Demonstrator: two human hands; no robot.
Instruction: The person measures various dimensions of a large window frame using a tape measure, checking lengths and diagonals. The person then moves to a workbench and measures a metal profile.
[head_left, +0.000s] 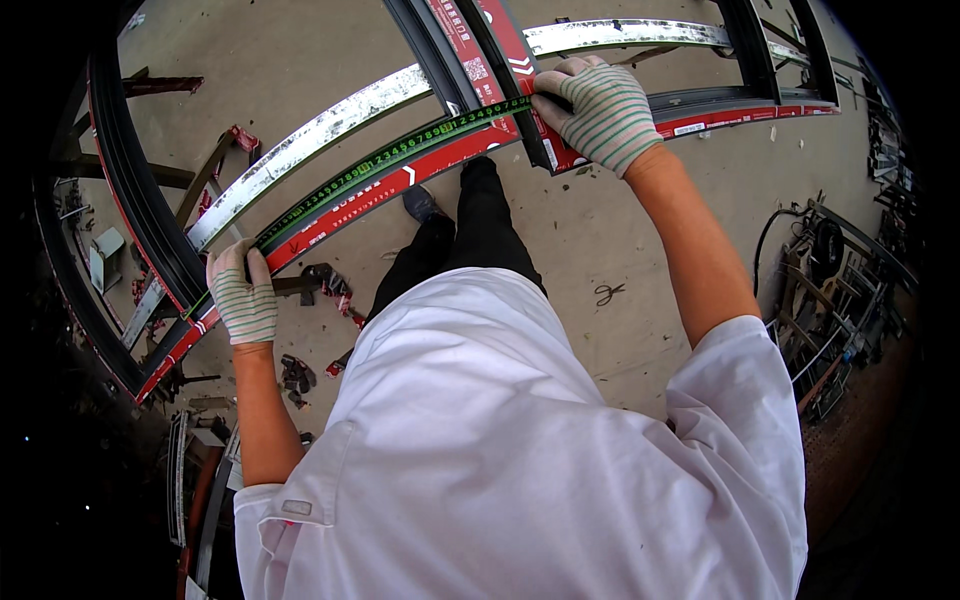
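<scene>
Item: flexible measuring tape, black-green with bright green markings (405, 146). Place: 11 o'clock, from the left hand to the right, along a long dark bar faced with red printed film (365, 201). It appears to be set there so that the bar's edge supports and guides it.

Item: left hand, white knit glove with green stripes (243, 300). Place: 9 o'clock. Grip: fingers and thumb closed over the tape and bar edge, seemingly to anchor that end; exact fingertip contact is hidden.

Item: right hand, matching striped glove (603, 112). Place: 1 o'clock, at the joint with a dark crosspiece bearing red film (455, 50). Grip: thumb and fingers pinching the tape, apparently to keep it taut and level with the joint.

Item: scuffed silver metal beam (330, 128). Place: 11 o'clock, passing beneath the crosspiece, probably as its support.

Item: dark scissors (609, 293). Place: 3 o'clock, on the beige floor (690, 260), untouched.

Item: tangled heap of metal offcuts (835, 300). Place: 3 o'clock, farther out, well apart from both hands.
</scene>
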